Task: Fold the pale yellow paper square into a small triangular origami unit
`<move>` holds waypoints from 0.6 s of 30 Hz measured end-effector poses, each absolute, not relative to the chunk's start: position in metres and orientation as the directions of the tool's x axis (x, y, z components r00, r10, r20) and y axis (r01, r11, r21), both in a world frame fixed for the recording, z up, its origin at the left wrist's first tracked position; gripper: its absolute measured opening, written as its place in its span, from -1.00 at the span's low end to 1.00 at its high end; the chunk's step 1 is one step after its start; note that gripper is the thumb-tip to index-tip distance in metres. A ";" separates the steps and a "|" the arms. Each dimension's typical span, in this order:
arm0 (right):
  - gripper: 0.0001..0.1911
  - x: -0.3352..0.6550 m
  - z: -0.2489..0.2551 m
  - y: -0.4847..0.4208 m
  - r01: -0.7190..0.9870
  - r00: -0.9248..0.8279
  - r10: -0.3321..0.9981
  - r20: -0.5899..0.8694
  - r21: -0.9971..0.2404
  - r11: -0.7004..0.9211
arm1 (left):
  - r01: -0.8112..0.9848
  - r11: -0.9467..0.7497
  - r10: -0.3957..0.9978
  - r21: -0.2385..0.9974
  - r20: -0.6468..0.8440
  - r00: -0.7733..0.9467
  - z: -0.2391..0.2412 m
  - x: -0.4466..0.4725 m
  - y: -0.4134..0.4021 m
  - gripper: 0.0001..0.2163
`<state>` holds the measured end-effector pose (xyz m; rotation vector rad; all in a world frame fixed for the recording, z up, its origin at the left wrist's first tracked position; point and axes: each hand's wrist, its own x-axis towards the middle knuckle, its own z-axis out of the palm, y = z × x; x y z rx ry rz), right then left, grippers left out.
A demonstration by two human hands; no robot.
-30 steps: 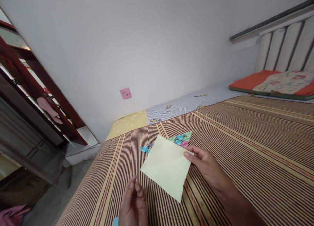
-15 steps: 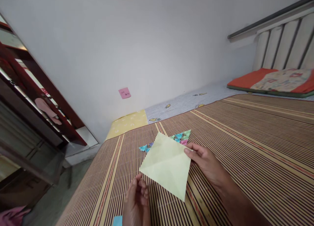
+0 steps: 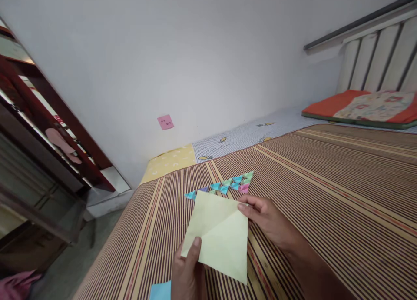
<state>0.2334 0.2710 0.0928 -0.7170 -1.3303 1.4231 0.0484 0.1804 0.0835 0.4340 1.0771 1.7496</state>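
Observation:
Between my two hands is a square sheet of pale yellow-green paper [image 3: 218,235], with a crease running across it. My left hand [image 3: 189,265] pinches its lower left corner, thumb on top and fingers underneath. At the upper right corner, my right hand [image 3: 260,215] grips the sheet between thumb and fingers. Just beyond the sheet, several small folded paper pieces [image 3: 234,182] in blue, green, purple and pink lie in rows on the striped mat; the sheet hides some of them. Blue paper [image 3: 160,290] lies beside my left hand, partly cut off by the frame's bottom edge.
The striped mat [image 3: 325,178] covers the bed up to a patterned sheet along the wall. A pink note [image 3: 165,122] sticks to the wall. Folded orange bedding [image 3: 358,106] lies at the right by a radiator [image 3: 374,56]. The bed's left edge drops to the floor.
My left hand has risen and taken hold of the paper's left corner. The sheet has turned and shifted down toward me, uncovering more of the folded pieces.

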 end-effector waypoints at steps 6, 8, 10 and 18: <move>-0.77 0.235 0.090 0.273 -0.226 -0.294 0.926 0.238 -0.958 0.175 | -0.600 -0.134 0.844 0.789 -0.226 -0.486 0.072 0.034 0.184 -0.66; -0.77 0.236 0.091 0.273 -0.221 -0.294 0.923 0.246 -0.958 0.185 | -0.639 -0.156 0.864 0.753 -0.209 -0.458 0.068 0.030 0.186 -0.73; -0.77 0.236 0.093 0.272 -0.218 -0.297 0.922 0.248 -0.958 0.188 | -0.682 -0.173 0.899 0.711 -0.169 -0.404 0.064 0.026 0.189 -0.76; -0.80 0.236 0.091 0.274 -0.132 -0.266 0.924 0.273 -0.960 0.246 | -0.826 -0.182 0.964 0.533 -0.068 -0.257 0.048 0.008 0.191 -0.90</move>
